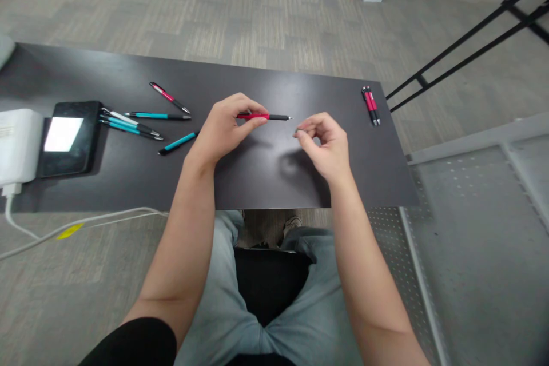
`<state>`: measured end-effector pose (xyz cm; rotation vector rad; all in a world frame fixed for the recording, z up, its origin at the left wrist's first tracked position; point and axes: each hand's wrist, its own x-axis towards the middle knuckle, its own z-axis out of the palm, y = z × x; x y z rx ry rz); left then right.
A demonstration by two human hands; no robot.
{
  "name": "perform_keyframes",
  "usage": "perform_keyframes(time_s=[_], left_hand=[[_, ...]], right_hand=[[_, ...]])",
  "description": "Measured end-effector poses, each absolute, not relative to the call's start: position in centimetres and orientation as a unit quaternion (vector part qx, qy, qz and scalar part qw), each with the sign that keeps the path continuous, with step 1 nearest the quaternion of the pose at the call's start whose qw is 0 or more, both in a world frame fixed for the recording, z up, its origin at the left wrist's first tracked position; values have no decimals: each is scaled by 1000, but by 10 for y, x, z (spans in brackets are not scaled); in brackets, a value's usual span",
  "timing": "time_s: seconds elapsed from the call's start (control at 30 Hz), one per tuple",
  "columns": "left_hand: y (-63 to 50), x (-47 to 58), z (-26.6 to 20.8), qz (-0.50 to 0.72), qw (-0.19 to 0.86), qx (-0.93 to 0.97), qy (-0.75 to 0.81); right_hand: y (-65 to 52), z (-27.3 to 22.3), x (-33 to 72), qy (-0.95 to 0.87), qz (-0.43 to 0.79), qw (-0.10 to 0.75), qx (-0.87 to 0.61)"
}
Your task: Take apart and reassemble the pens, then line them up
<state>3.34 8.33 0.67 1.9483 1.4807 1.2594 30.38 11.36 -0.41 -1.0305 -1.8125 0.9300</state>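
Grey patterned carpet (128, 17) spreads beyond a long, dark, smooth-topped table (266, 183), over which a person's bare left hand (229, 126) grasps between thumb and fingers, while the bare right hand (326, 146) curls, thumb and forefinger drawn close, whether on anything small one cannot tell. In the left, the nearer, a slim red-and-black pen (277, 118) lies crosswise above the tabletop, silvery point (291, 118) aimed rightward, just short of the right fingertips

Head view down over desk (266, 186), seemingly close
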Motion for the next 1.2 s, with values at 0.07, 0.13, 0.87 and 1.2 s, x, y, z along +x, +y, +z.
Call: perform_keyframes(time_s=[0.07, 0.13, 0.87, 1.2], left_hand=[[84, 36, 6, 451, 199, 699, 518], [84, 38, 5, 450, 206, 706, 507], [84, 44, 8, 422, 219, 727, 495], [86, 47, 6, 433, 221, 732, 477]], right_hand=[[119, -4, 311, -684, 384, 450, -426], [123, -7, 314, -668, 402, 459, -426], [125, -17, 315, -710, 387, 403, -429], [117, -7, 309, -742, 384, 352, -422]])
